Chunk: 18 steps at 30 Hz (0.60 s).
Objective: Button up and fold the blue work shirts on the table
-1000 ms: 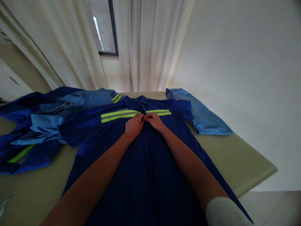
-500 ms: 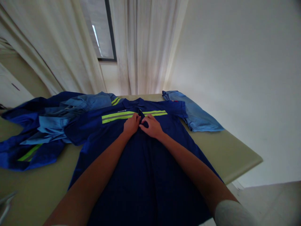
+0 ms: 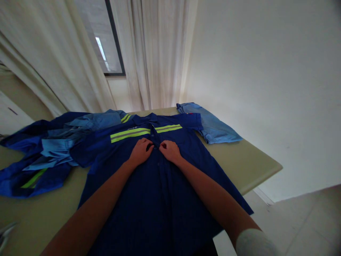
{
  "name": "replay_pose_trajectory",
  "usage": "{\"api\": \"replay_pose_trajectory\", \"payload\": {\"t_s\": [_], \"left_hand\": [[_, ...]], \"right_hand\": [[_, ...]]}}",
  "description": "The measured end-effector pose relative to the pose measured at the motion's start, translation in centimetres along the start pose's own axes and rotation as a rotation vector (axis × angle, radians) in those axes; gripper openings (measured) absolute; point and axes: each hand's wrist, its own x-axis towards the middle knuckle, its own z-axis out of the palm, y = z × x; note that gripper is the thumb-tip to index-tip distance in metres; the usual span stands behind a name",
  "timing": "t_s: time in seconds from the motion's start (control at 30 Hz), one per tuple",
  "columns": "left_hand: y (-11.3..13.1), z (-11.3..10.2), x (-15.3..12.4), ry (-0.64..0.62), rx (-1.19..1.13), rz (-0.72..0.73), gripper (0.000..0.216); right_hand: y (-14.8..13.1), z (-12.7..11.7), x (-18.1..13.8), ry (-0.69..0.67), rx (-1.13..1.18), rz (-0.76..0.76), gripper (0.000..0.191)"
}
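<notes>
The navy shirt (image 3: 144,199) lies front-up on the counter (image 3: 255,167), its placket (image 3: 152,131) parted at the chest. Left hand (image 3: 141,150) and right hand (image 3: 170,150), fingers drawn to a pinch, grip the placket edges; button work appears partway, though dark fabric obscures which lower buttons (image 3: 158,164) are fastened.

Open air over the dark blue shirt (image 3: 149,209) between the forearms (image 3: 102,201), left hand (image 3: 140,152) and right hand (image 3: 172,151) closing its far end, bare desk (image 3: 247,167) right of the shirt, light blue garment (image 3: 220,129) and wall (image 3: 255,99) beyond, heaped clothes (image 3: 58,146) blocking far left
</notes>
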Motion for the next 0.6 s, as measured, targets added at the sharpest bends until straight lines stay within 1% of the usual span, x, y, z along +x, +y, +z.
{"api": "replay_pose_trajectory", "payload": {"t_s": [0.03, 0.1, 0.17, 0.23, 0.33, 0.43, 0.53, 0.6], "left_hand": [[0.3, -0.1, -0.3, -0.024, 0.004, 0.045, 0.023], [0.9, -0.3, -0.6, -0.077, 0.005, 0.092, 0.022], [1.4, -0.5, -0.5, -0.126, -0.005, 0.099, 0.019], [1.9, -0.7, -0.4, -0.147, -0.026, 0.092, 0.016], [2.6, -0.6, -0.8, -0.097, -0.033, 0.054, 0.014], [3.1, -0.2, -1.6, -0.03, -0.035, 0.022, 0.014], [3.0, 0.1, -1.8, 0.002, -0.131, -0.035, 0.008], [2.8, 0.2, -1.8, 0.02, -0.223, -0.108, 0.014]], "right_hand": [[0.2, 0.0, 0.1, -0.002, 0.042, 0.019, 0.014], [0.6, 0.0, 0.3, 0.004, 0.103, 0.023, 0.016], [0.8, 0.0, 0.4, 0.014, 0.14, -0.011, 0.016], [1.0, 0.1, 0.4, 0.021, 0.152, -0.065, 0.016], [1.2, 0.3, 0.3, 0.001, 0.118, -0.146, 0.013], [1.1, 0.3, 0.1, -0.028, 0.03, -0.198, 0.012], [0.7, 0.2, -0.2, -0.019, -0.043, -0.23, 0.015], [0.5, 0.1, -0.4, -0.026, -0.072, -0.253, 0.017]]}}
